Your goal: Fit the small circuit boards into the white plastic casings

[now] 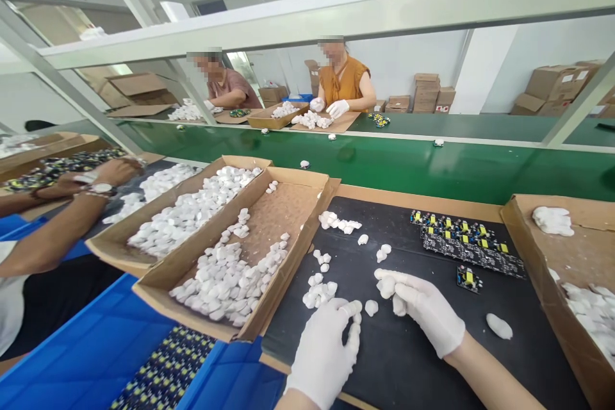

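Note:
My right hand [423,307], in a white glove, pinches a small white lump [385,286] between thumb and fingers above the black mat [384,359]. To its left, my gloved left hand [329,349] is closed, thumb and forefinger curled together; whether anything sits between them cannot be made out. A loose white piece [371,307] lies on the mat between the hands. Just beyond my left fingers is a small cluster of white pieces [319,293]. Behind my right hand, circuit boards with yellow parts [461,237] stand in rows, with a single board [468,278] nearer me.
Cardboard trays of white pieces stand at left [288,282] and right [533,275]. A blue bin [62,359] with boards is below left. A neighbour's arms [52,230] reach in at left. Beyond the green conveyor belt [384,170], two people work under a shelf beam [307,19].

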### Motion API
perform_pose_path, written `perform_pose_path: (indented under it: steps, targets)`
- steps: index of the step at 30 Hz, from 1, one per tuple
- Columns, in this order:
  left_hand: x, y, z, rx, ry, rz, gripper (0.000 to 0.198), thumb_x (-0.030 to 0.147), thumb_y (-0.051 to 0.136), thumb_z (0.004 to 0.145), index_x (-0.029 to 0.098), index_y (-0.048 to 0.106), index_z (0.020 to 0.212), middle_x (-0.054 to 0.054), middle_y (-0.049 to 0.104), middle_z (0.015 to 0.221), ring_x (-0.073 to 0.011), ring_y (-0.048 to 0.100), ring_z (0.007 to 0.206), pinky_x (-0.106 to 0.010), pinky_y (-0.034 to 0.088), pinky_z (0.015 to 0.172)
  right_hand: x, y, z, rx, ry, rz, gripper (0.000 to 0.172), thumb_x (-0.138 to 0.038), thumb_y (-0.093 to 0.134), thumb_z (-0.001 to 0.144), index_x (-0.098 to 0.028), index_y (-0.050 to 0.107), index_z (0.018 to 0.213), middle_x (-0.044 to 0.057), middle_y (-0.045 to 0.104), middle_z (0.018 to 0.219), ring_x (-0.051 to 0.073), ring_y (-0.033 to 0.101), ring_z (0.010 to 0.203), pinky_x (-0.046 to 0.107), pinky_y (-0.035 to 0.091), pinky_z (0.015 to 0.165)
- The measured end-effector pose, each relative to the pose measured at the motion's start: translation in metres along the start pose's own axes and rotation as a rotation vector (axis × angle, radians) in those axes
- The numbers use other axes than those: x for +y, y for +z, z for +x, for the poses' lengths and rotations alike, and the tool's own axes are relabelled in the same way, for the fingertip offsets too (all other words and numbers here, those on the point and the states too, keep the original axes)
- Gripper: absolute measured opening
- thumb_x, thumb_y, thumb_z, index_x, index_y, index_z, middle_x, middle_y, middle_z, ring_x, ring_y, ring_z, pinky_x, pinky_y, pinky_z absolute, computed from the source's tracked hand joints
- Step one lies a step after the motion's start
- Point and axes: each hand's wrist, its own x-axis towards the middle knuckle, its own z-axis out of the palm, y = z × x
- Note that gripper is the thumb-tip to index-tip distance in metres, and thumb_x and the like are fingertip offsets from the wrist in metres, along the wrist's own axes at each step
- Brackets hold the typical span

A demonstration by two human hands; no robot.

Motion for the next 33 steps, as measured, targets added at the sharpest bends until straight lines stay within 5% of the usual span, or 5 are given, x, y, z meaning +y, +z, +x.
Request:
perform_pose_path:
  steps: [10, 15, 19, 24, 33]
  targets:
    - [0.024, -0.017, 0.009, 0.314, 0.069, -0.205, 0.005, 0.018, 0.059, 0.08, 0.023, 0.058, 0.077, 0.002, 0.063, 0.071, -0.0136, 0.058, 0.062, -0.033, 0.051, 0.073, -0.004, 0.015, -0.008, -0.131, 0.112, -0.022, 0.038, -0.038, 0.073, 0.062, -0.017, 0.071, 0.094, 0.001, 0.063, 0.074, 0.011, 0.048, 0.06, 0.026, 0.04, 0.059]
    - [0.032, -0.008, 0.014, 0.325, 0.095, -0.266, 0.011, 0.016, 0.06, 0.081, 0.021, 0.056, 0.072, 0.002, 0.06, 0.067, -0.0128, 0.057, 0.063, -0.028, 0.049, 0.066, -0.008, 0.022, -0.012, -0.155, 0.022, -0.142, 0.031, -0.045, 0.061, 0.07, -0.016, 0.068, 0.08, -0.001, 0.055, 0.062, 0.013, 0.048, 0.058, 0.03, 0.041, 0.062]
    - [0.033, 0.004, 0.015, 0.268, 0.098, -0.355, 0.016, 0.006, 0.057, 0.074, 0.021, 0.054, 0.073, 0.002, 0.061, 0.071, -0.0132, 0.059, 0.066, -0.025, 0.049, 0.062, -0.007, 0.027, -0.014, -0.18, -0.094, -0.348, 0.01, -0.021, 0.054, 0.065, -0.019, 0.061, 0.072, -0.001, 0.054, 0.072, 0.015, 0.049, 0.069, 0.028, 0.039, 0.068]
    - [0.03, 0.006, 0.011, 0.368, 0.075, -0.257, 0.022, 0.007, 0.058, 0.069, 0.022, 0.049, 0.084, 0.001, 0.057, 0.074, -0.015, 0.057, 0.066, -0.028, 0.05, 0.061, 0.005, 0.031, -0.015, -0.21, 0.011, -0.311, 0.006, -0.024, 0.049, 0.066, -0.019, 0.053, 0.068, -0.003, 0.051, 0.061, 0.012, 0.047, 0.056, 0.025, 0.037, 0.055]
    - [0.02, -0.017, 0.015, 0.08, 0.135, -0.149, 0.058, 0.019, 0.072, 0.063, 0.023, 0.05, 0.117, -0.009, 0.062, 0.109, -0.027, 0.061, 0.1, -0.045, 0.052, 0.085, -0.013, 0.012, -0.01, -0.056, -0.054, -0.357, 0.027, -0.039, 0.05, 0.075, -0.016, 0.063, 0.078, 0.001, 0.062, 0.066, 0.013, 0.055, 0.055, 0.027, 0.046, 0.058]
